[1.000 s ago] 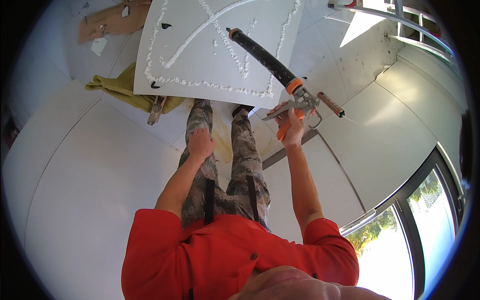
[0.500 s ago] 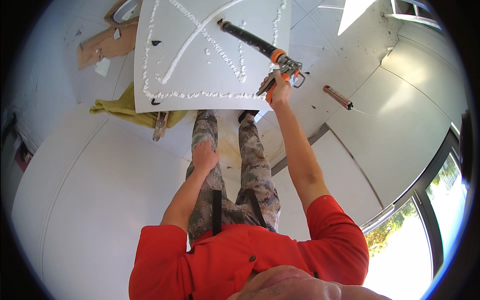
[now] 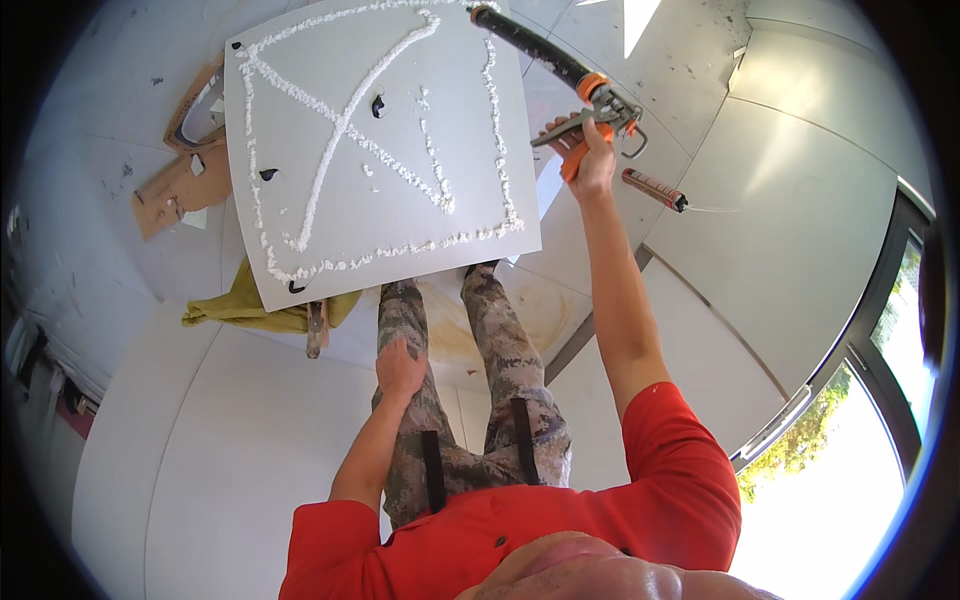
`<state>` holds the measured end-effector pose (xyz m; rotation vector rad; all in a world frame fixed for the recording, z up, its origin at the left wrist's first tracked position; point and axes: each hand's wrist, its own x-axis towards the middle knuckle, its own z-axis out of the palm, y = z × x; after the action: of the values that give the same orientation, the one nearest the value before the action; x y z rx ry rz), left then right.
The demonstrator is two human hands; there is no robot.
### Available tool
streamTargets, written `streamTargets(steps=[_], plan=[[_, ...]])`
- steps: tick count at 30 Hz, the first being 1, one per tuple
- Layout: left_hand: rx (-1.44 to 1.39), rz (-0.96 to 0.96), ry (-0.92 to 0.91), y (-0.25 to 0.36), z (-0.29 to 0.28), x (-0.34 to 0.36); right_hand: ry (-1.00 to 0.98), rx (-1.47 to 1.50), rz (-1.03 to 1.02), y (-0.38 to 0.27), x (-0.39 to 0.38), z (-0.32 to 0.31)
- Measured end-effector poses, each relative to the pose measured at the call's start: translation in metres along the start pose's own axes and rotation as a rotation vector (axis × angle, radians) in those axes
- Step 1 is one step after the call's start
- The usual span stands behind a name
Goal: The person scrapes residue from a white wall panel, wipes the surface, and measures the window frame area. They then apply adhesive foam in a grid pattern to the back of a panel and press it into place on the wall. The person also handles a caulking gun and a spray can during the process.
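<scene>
In my right hand point(image 3: 592, 165) is an orange-and-grey caulking gun point(image 3: 540, 48) with a long black barrel, its fingers wrapped round the handle and trigger. The barrel reaches toward the top right edge of a large pale panel point(image 3: 300, 150). White foam beads point(image 3: 345, 115) run along the panel's border and in crossing lines over its face. Several small black tabs point(image 3: 378, 106) show on the panel. My left hand point(image 3: 400, 369) rests on my left knee, over the camouflage trousers, holding nothing I can see.
A cartridge point(image 3: 655, 190) lies on the floor at the right. Olive cloth point(image 3: 240, 302) and a wooden piece point(image 3: 317, 330) stick out under the panel's near edge. Torn cardboard point(image 3: 185, 185) lies at the left. A glazed door point(image 3: 865, 365) stands at the right.
My right hand has brought the caulking gun rightward, from over the panel's middle to its top right edge. The view has shifted, so more of the panel shows. My left hand stays on the knee.
</scene>
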<state>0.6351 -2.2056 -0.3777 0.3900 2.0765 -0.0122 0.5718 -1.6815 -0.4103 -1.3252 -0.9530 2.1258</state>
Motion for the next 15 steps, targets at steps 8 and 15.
streamTargets(steps=[8,15], plan=[[-0.043,-0.067,-0.010,0.003,-0.002,0.011,0.172,0.035,-0.014,0.017,0.176,0.024],[-0.038,-0.131,-0.059,0.015,-0.006,0.011,0.186,-0.006,-0.012,0.034,0.198,0.031]])
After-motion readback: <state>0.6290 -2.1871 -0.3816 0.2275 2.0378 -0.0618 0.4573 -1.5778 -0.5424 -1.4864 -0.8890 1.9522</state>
